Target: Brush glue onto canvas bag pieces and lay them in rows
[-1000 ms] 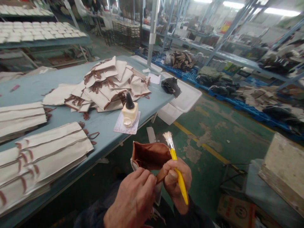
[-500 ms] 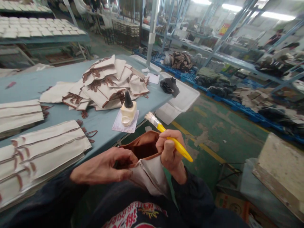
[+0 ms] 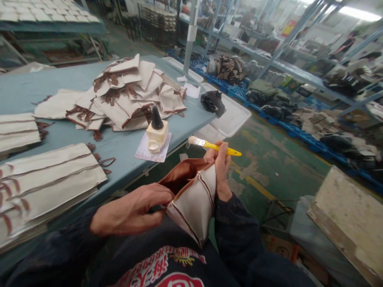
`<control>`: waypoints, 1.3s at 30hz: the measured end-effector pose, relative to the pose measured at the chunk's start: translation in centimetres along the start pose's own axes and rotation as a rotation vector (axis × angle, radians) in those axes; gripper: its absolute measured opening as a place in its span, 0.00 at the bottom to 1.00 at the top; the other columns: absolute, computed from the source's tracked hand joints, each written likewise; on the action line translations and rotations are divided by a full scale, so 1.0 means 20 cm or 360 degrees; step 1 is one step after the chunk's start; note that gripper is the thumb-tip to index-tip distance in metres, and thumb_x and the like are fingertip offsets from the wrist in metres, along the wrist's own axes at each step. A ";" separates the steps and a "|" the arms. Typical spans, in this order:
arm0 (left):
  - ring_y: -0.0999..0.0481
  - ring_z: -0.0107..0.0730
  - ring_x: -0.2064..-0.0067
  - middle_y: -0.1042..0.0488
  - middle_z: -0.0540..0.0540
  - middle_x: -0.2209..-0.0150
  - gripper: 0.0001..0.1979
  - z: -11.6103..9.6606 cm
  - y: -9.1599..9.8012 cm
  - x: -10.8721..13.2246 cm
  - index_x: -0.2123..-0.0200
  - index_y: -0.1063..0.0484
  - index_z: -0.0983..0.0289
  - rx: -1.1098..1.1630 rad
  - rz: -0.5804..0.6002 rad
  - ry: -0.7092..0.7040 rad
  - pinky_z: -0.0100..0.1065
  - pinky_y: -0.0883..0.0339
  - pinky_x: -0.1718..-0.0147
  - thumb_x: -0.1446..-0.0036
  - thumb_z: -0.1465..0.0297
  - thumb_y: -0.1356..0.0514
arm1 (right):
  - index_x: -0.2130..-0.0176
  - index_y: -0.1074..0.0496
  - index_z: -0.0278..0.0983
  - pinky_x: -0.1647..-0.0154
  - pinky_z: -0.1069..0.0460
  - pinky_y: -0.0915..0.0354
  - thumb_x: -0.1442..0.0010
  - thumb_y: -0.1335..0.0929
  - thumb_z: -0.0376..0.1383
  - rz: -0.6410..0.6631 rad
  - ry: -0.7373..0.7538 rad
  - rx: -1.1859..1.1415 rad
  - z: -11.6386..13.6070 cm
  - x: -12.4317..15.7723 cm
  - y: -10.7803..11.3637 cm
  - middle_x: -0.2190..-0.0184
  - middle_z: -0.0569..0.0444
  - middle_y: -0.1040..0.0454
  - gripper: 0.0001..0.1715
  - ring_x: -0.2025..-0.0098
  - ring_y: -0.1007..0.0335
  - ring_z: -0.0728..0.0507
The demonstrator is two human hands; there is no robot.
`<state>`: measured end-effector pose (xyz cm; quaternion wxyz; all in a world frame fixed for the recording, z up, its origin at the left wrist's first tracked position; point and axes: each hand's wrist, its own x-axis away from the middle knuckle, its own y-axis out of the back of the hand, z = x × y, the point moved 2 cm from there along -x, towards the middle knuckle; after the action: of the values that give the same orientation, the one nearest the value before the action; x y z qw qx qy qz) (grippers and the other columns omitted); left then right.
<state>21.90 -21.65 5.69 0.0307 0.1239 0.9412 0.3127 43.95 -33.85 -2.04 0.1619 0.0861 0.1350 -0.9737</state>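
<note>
Between my hands, in front of my body, a cream fabric bag (image 3: 196, 203) with brown trim and a brown lining is spread at its mouth. My left hand (image 3: 134, 209) pinches the bag's near left edge, some fingertips hidden at the opening. My right hand (image 3: 220, 167) grips the far right rim and also holds a paintbrush (image 3: 218, 148) with a yellow handle and pale bristles pointing left. On the table just beyond stands a cream plastic bottle (image 3: 157, 133) with a black cone cap, set on a small card (image 3: 140, 150).
A heap of cream bags (image 3: 122, 99) with brown cords lies on the blue-grey table (image 3: 20, 85). Flat stacked bags (image 3: 60, 171) are at left. A black cloth (image 3: 212, 103) rests near a white tray (image 3: 236, 117). A pale block-like box (image 3: 347, 219) stands at right.
My right hand has turned and moved up along the rim, so the brush lies more level. The bag's mouth is pulled wider and more of its cream side shows.
</note>
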 end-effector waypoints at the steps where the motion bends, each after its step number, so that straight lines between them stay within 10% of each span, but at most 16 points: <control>1: 0.21 0.37 0.58 0.20 0.53 0.62 0.11 0.01 0.00 -0.02 0.63 0.26 0.61 0.0003 0.0013 0.0010 0.34 0.28 0.54 0.40 0.79 0.45 | 0.57 0.36 0.43 0.82 0.54 0.51 0.30 0.40 0.63 -0.0001 -0.0010 0.0003 -0.02 0.00 0.00 0.85 0.70 0.49 0.28 0.85 0.53 0.50; 13: 0.25 0.34 0.64 0.24 0.52 0.67 0.16 0.07 -0.05 -0.11 0.64 0.28 0.62 0.0170 0.0166 0.0157 0.33 0.34 0.61 0.24 0.62 0.48 | 0.53 0.29 0.38 0.75 0.53 0.40 0.31 0.40 0.64 -0.0044 -0.0012 0.0228 -0.12 -0.09 0.08 0.84 0.65 0.34 0.34 0.81 0.39 0.50; 21: 0.30 0.33 0.63 0.26 0.52 0.63 0.20 0.33 -0.07 -0.01 0.58 0.26 0.64 0.1168 -0.0198 0.0597 0.32 0.34 0.62 0.31 0.52 0.40 | 0.51 0.26 0.37 0.79 0.55 0.40 0.26 0.38 0.55 0.0157 -0.0154 0.0453 0.00 0.13 0.18 0.82 0.63 0.28 0.26 0.82 0.37 0.50; 30: 0.24 0.35 0.59 0.20 0.53 0.59 0.20 0.39 -0.06 0.10 0.55 0.22 0.63 0.1570 -0.0513 0.0849 0.34 0.31 0.55 0.35 0.52 0.33 | 0.50 0.24 0.39 0.55 0.49 0.21 0.25 0.36 0.37 0.0623 0.0664 0.1091 -0.03 0.39 0.08 0.60 0.50 0.13 0.11 0.60 0.14 0.44; 39: 0.22 0.33 0.63 0.18 0.53 0.64 0.22 0.34 0.04 0.06 0.54 0.19 0.65 0.1812 -0.0640 0.0949 0.31 0.30 0.60 0.43 0.54 0.26 | 0.50 0.24 0.37 0.61 0.52 0.25 0.25 0.34 0.41 0.0898 0.0826 0.1094 -0.04 0.36 -0.09 0.67 0.51 0.16 0.13 0.66 0.17 0.44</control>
<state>21.89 -16.84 0.76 -0.2429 -0.1484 0.9322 -0.2233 36.64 -34.17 -3.84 0.3419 0.4062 -0.1857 -0.8268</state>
